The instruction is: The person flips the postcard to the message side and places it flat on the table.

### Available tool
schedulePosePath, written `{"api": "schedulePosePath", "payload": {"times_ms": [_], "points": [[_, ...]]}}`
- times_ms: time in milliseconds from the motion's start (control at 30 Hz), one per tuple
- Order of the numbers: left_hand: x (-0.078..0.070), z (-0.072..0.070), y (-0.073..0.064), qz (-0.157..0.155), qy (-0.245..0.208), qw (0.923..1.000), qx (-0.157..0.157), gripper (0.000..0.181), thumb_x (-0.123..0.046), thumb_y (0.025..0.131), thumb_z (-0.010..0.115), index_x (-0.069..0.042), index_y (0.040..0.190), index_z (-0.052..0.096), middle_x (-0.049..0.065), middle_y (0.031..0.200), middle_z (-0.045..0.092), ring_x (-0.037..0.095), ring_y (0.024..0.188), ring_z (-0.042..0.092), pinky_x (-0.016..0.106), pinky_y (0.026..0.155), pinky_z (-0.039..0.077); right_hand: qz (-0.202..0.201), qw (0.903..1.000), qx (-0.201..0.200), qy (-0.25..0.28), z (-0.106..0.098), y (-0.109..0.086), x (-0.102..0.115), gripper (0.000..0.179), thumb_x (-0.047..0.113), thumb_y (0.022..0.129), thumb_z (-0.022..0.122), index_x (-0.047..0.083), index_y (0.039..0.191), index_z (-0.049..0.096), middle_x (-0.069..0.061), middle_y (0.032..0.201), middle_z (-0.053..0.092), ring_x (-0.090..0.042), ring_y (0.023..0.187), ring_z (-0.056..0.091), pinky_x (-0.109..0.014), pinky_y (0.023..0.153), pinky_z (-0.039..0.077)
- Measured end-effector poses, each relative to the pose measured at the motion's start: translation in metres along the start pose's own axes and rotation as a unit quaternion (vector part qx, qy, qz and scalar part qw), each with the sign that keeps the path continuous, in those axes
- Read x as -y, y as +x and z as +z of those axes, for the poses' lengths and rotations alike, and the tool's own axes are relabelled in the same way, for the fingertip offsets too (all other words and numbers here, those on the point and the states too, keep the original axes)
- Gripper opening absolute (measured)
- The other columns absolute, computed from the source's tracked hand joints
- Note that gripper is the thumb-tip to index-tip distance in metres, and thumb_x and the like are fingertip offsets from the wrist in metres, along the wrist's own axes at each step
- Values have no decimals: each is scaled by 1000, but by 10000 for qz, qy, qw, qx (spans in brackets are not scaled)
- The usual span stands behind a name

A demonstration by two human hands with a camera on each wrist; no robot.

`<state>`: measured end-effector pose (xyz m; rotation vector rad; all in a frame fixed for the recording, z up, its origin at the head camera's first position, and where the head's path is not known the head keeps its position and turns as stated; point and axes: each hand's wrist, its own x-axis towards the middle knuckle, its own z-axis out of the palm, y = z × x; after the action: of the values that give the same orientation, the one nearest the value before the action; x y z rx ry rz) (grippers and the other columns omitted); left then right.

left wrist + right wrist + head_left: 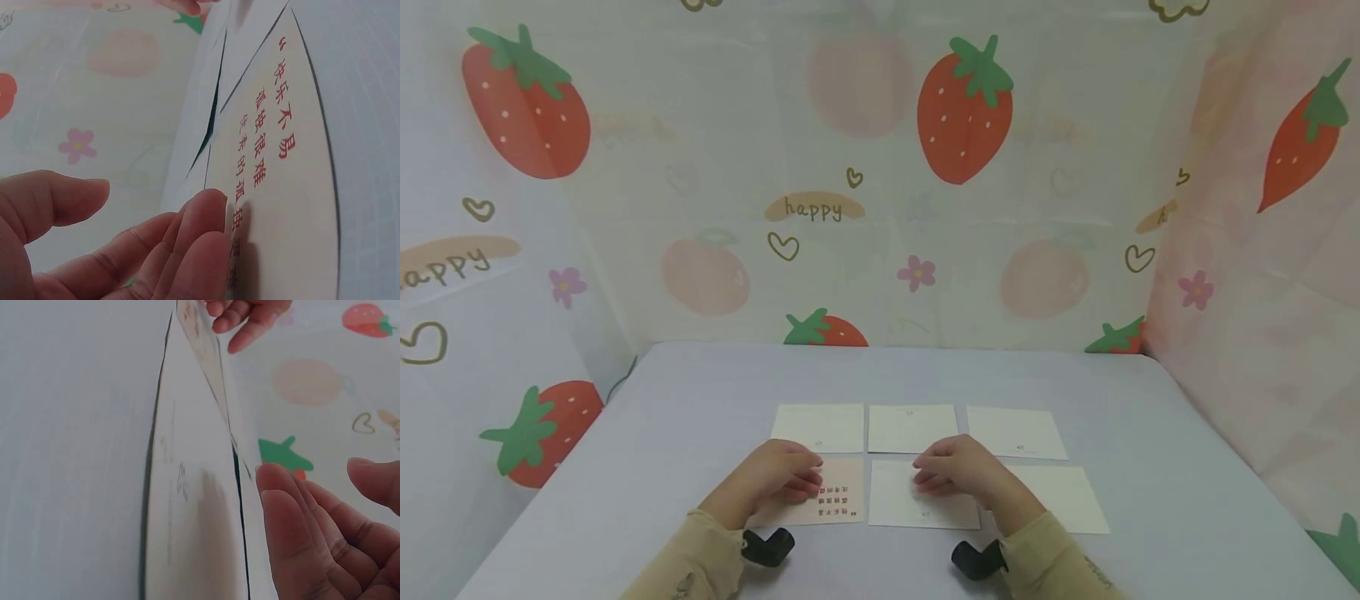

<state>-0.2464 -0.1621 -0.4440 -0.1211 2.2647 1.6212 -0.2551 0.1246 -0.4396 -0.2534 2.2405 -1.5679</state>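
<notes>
Paper cards lie flat in two rows of three. My left hand (777, 477) hovers over the front-left card (842, 512), pale pink with red Chinese writing that reads upside down in the head view. Thumb and fingers are apart in the left wrist view, holding nothing, and the fingers (199, 228) cast a shadow on that card. Over the front-middle white card (891, 500), which bears a small faint mark, is my right hand (966, 477). Its fingers (287, 531) bend loosely with the thumb apart, nothing between them. The front-right white card (1063, 500) is partly hidden behind this hand.
Behind stand the back-left card (827, 421), back-middle card (910, 427) and back-right card (1018, 429), all white. A white cloth covers the table (700, 392). Strawberry-printed curtains (880, 167) enclose the back and sides. Black curved pieces (769, 547) show by both wrists.
</notes>
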Motion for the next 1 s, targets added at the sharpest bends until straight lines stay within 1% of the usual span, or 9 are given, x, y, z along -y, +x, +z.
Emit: {"api": "schedulePosePath", "payload": {"times_ms": [200, 367, 600, 800, 1000], "points": [[3, -12, 0, -182, 63, 9995, -254, 24, -16, 86, 57, 4, 98, 61, 9, 79, 66, 16, 68, 65, 27, 61, 54, -69, 9998, 124, 117, 10, 6, 6, 25, 17, 87, 60, -5, 98, 64, -11, 86, 68, -21, 78, 67, -32, 69, 55], [4, -22, -3, -262, 105, 9986, -438, 26, -17, 87, 55, 4, 102, 60, 9, 81, 66, 16, 70, 65, 27, 62, 54, -1, 9999, 89, 143, 21, 12, 10, 23, 17, 87, 61, -4, 96, 65, -11, 84, 68, -21, 76, 67, -32, 68, 55], [9, -37, -6, -387, 21, 9970, -671, 29, -19, 88, 55, 4, 104, 59, 10, 83, 66, 17, 70, 65, 28, 63, 54, 99, 9996, 119, 242, 38, 20, 17, 20, 16, 86, 61, -2, 95, 66, -11, 85, 68, -21, 76, 67, -32, 68, 55], [11, -51, -12, -448, 84, 9962, -749, 31, -19, 88, 55, 6, 106, 57, 10, 83, 66, 17, 71, 64, 29, 64, 54, 201, 9995, 24, 228, 49, 23, 20, 17, 12, 86, 61, -2, 94, 66, -10, 86, 68, -20, 76, 66, -32, 69, 55], [20, -66, -14, -433, 247, 9950, -868, 31, -19, 89, 53, 7, 107, 54, 9, 82, 66, 16, 70, 64, 29, 64, 54, 285, 9995, -98, 133, 57, 24, 18, 14, 12, 84, 63, 0, 91, 67, -8, 83, 68, -19, 72, 66, -31, 66, 54]]}}
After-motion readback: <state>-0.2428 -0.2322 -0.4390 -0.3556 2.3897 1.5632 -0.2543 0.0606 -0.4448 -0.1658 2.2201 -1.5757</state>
